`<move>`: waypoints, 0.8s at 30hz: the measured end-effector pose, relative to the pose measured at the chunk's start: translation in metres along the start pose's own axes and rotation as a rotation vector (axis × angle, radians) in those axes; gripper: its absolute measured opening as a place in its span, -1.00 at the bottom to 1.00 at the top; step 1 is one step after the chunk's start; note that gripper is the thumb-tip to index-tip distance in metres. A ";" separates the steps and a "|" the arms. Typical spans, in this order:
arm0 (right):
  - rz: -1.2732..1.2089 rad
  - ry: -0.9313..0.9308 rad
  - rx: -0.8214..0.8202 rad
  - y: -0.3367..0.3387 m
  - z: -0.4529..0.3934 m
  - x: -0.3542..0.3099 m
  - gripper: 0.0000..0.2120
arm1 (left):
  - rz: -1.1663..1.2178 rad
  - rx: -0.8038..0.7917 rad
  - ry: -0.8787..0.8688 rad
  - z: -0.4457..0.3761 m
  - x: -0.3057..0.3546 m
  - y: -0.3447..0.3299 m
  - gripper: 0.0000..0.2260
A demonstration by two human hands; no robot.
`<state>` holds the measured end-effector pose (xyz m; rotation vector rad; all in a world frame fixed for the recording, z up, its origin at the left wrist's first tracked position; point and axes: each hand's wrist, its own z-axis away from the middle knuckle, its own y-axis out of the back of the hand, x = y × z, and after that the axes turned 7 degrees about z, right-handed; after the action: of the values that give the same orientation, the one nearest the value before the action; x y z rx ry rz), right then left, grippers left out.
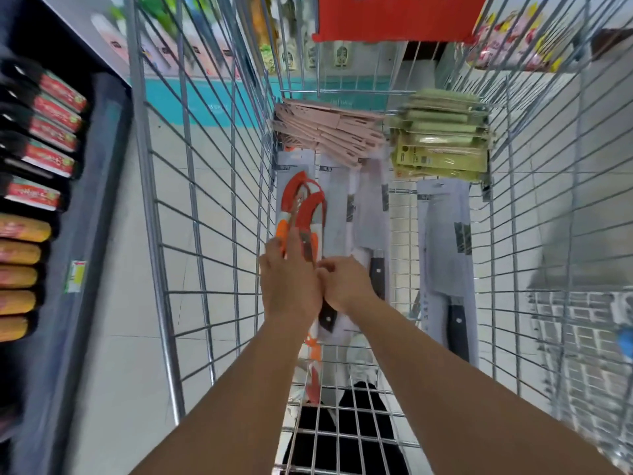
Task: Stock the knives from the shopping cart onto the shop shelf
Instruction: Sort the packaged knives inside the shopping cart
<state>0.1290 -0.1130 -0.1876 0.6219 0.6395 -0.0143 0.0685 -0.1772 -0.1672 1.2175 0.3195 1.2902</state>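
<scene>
Where the view begins at the far left, a dark shop shelf (99, 186) carries rows of packaged goods with red labels (54, 125) above and yellow packs (20, 255) below; a small price tag (76, 275) sits on its edge, and no writing is legible. Pale floor tiles (113, 337) run beside it.

Inside the wire shopping cart (191, 207), the left hand (289, 282) lies over the red-handled knife packs (305, 210), fingers extended along them. These packs lie lengthwise in the cart, long axis running from the person toward the far end. Just beside it, the right hand (346, 286) curls its fingers on the near end of the same bundle; what exactly it pinches cannot be determined.

Further right, carded cleavers with black handles (445, 269) lie flat on the cart floor, handles toward the person. At the far end rest a pink stack (329, 132) and a green stack (442, 135). A red sign (394, 18) hangs above.
</scene>
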 end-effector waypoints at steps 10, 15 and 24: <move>0.208 -0.303 0.226 0.019 -0.005 0.047 -0.34 | -0.361 -0.288 -0.356 0.009 0.000 -0.042 -0.46; 0.242 -0.314 0.212 0.026 -0.009 0.043 -0.26 | -0.456 -0.245 -0.310 0.018 0.004 -0.047 -0.41; 0.096 -0.359 0.202 0.038 0.029 0.053 -0.11 | -0.381 -0.297 -0.218 0.028 0.016 -0.044 -0.34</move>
<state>0.1955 -0.0888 -0.1789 0.8214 0.2612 -0.0995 0.1192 -0.1694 -0.1850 0.9751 0.1819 0.8336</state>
